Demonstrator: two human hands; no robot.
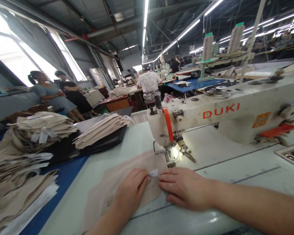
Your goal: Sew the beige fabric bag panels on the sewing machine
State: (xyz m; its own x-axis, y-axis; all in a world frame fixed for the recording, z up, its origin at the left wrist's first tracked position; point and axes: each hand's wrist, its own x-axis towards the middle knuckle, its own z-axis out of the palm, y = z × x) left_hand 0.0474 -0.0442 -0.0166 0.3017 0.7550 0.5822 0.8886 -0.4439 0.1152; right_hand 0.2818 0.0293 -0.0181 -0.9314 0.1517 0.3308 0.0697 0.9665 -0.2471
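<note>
A beige fabric piece (117, 182) lies flat on the pale sewing table (210, 153), its far edge reaching the needle of a white sewing machine (222, 111) marked DUKI. My left hand (131, 192) rests on the fabric with its fingertips pinching a small white label (153, 172). My right hand (183, 187) lies flat beside it, fingers pressed together and touching the label's right side. Both hands sit just in front of the presser foot (168, 156).
Stacks of beige cut pieces (101, 129) sit on a black tray and along the left edge (19, 182). Thread cones (208, 45) stand behind the machine. Two people stand at the left by the windows; another sits with back turned down the aisle (149, 85).
</note>
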